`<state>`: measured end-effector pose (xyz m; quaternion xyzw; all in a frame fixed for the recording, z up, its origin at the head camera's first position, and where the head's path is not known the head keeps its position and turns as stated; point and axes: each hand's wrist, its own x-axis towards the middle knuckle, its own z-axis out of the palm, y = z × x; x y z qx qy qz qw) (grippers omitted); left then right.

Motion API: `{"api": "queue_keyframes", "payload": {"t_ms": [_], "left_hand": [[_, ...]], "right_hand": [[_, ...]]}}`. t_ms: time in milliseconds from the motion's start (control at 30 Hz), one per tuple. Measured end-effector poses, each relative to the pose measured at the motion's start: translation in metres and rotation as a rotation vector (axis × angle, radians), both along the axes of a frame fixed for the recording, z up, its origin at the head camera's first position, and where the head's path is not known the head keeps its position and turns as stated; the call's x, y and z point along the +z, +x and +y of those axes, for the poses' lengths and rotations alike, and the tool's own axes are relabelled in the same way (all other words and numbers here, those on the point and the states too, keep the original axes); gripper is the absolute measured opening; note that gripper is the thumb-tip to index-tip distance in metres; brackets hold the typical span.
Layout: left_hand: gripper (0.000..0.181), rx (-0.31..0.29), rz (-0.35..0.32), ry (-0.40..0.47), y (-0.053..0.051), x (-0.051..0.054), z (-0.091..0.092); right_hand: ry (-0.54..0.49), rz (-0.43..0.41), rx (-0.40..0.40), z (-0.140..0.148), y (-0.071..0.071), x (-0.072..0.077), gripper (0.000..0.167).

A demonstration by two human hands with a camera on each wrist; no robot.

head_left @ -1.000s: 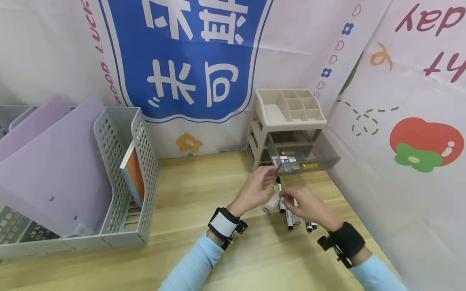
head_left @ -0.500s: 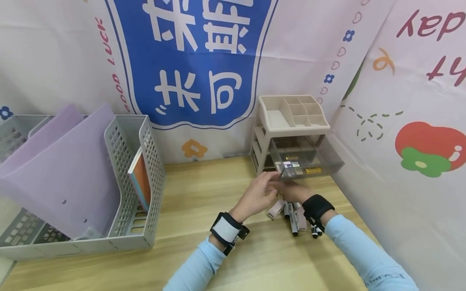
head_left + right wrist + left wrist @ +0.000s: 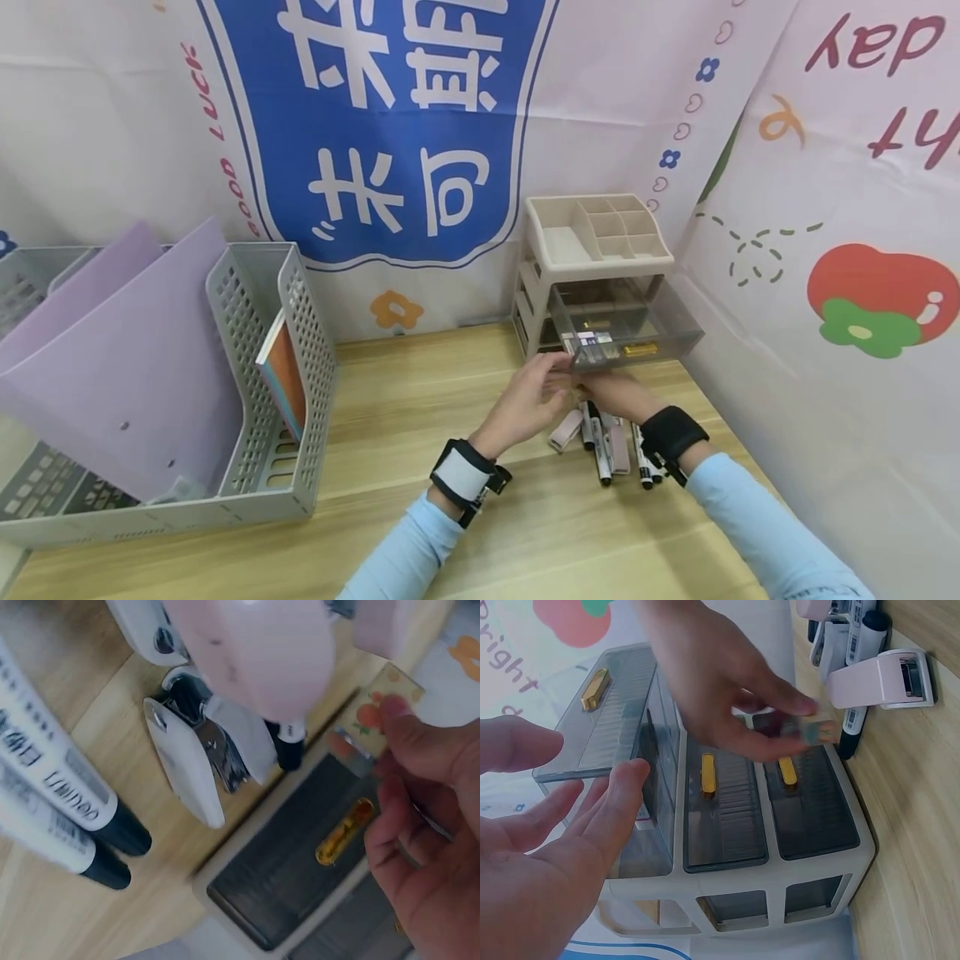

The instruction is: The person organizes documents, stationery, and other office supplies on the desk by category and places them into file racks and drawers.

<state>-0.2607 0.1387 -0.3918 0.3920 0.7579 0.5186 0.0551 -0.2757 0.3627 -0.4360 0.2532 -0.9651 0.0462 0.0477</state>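
Observation:
My left hand (image 3: 528, 396) is at the front left corner of the pulled-out clear drawer (image 3: 637, 321). Its fingers are spread and relaxed around that corner in the left wrist view, seeming to touch it. Below the drawer, close to the left hand, my right hand (image 3: 618, 396) pinches a small flat block with an orange-fruit print (image 3: 367, 712) between thumb and fingers. Behind the block lies a lower drawer front with a gold handle (image 3: 345, 832). The drawer holds small packs (image 3: 597, 343). In the head view the hands hide the block.
On the desk below lie a pink stapler (image 3: 870, 682), several black-capped markers (image 3: 600, 450) and a white staple-remover-like tool (image 3: 187, 750). The drawer unit's top tray (image 3: 600, 233) is divided. At left stands a grey file rack (image 3: 307, 400) with purple folders (image 3: 150, 375).
My right hand has moved from above the markers up toward the left hand, beneath the drawer. The left hand stays at the drawer corner. The head view has shifted slightly.

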Motion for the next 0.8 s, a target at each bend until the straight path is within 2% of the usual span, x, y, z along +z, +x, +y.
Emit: {"api": "queue_keyframes", "payload": {"t_ms": [133, 267, 333, 433, 567, 700, 800], "left_hand": [[0.050, 0.011, -0.005, -0.001, -0.001, -0.002, 0.000], [0.050, -0.002, -0.015, 0.014, -0.001, -0.002, 0.001], [0.049, -0.009, -0.018, 0.026, -0.002, -0.002, 0.001], [0.049, -0.011, -0.022, 0.031, -0.002, -0.001, 0.001], [0.049, -0.008, -0.019, 0.030, -0.003, 0.000, 0.001], [0.049, -0.002, -0.029, 0.034, -0.001, -0.001, 0.002], [0.049, 0.001, -0.037, 0.036, 0.001, -0.002, 0.003]], "right_hand": [[0.018, 0.027, 0.011, 0.002, 0.013, 0.013, 0.010], [-0.029, -0.050, 0.034, 0.004, 0.033, 0.027, 0.012], [-0.109, -0.107, 0.056, 0.004, 0.043, 0.035, 0.011], [-0.241, -0.182, 0.087, 0.005, 0.056, 0.049, 0.019], [-0.375, -0.284, 0.090, 0.005, 0.070, 0.070, 0.026], [-0.526, -0.394, 0.056, 0.006, 0.079, 0.088, 0.022], [-0.643, -0.408, 0.055, 0.007, 0.083, 0.098, 0.024]]}}
